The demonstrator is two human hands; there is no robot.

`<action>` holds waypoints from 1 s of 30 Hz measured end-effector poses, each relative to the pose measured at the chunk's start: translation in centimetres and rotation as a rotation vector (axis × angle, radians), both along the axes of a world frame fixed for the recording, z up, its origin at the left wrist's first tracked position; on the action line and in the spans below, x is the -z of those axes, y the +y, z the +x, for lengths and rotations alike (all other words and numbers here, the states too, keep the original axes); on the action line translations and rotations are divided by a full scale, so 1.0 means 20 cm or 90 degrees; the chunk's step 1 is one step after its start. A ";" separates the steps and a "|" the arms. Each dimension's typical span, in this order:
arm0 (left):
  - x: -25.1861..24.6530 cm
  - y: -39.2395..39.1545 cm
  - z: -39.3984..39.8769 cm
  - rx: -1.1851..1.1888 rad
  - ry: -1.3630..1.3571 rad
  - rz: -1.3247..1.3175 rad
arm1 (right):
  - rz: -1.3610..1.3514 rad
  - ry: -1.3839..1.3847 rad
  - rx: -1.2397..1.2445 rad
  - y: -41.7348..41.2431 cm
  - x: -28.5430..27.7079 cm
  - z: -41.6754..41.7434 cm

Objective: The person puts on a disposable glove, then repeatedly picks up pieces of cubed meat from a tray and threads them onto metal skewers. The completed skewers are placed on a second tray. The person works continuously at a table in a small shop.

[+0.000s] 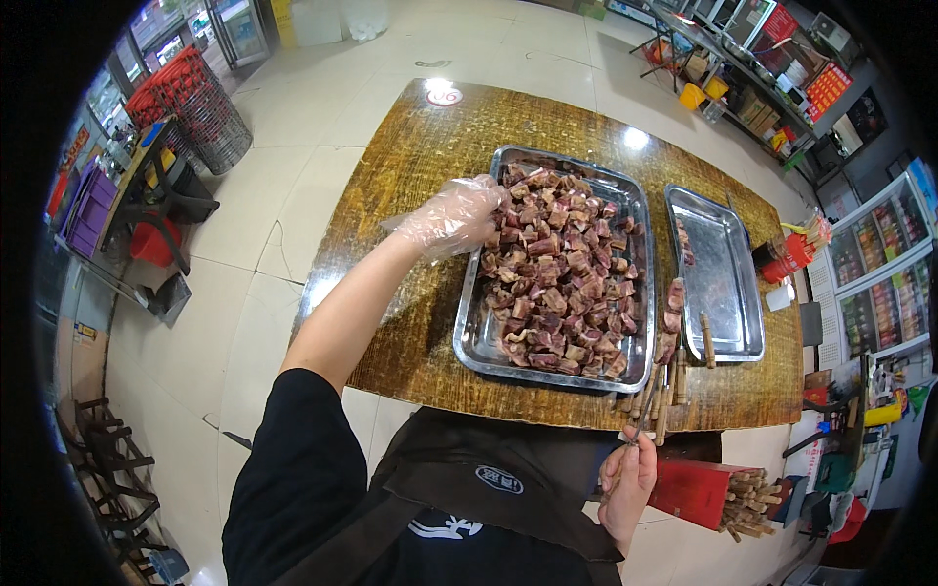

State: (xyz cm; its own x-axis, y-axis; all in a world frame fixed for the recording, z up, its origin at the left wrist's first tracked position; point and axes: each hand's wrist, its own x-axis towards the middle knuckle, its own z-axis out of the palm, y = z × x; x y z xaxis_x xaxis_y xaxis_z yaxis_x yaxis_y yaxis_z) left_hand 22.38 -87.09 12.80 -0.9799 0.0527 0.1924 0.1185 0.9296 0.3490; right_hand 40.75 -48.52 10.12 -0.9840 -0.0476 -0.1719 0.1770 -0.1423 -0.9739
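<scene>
My left hand [462, 212], in a clear plastic glove, reaches over the left rim of a large metal tray [463, 350]. Its fingers touch the heap of raw meat chunks [564, 271]; whether they pinch a piece is hidden. Low at the table's front edge, my bare right hand [629, 472] grips a metal skewer [645, 410] that points away from me. Meat pieces [670, 322] line up with its far part, between the two trays. Several wooden skewer handles [680, 377] lie beside it on the table.
A smaller metal tray [722, 271] holds some meat at its left side; a wooden handle [707, 340] crosses its near rim. Beyond are a red container of sticks [788, 256] and a white cup [780, 297]. A red box [689, 491] of wooden-handled skewers sits by my right hand.
</scene>
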 end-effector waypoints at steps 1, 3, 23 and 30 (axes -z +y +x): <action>0.00 -0.01 -0.02 -0.003 -0.026 0.039 | 0.003 0.001 0.000 -0.01 0.00 0.00; -0.06 -0.02 -0.10 -0.003 -0.074 0.118 | 0.004 0.000 0.001 -0.01 -0.01 0.00; -0.11 -0.15 -0.34 0.043 -0.203 0.708 | -0.015 -0.009 0.015 0.04 0.00 0.01; -0.10 -0.19 -0.31 -0.045 -0.174 0.691 | -0.024 0.004 0.001 0.01 -0.01 -0.02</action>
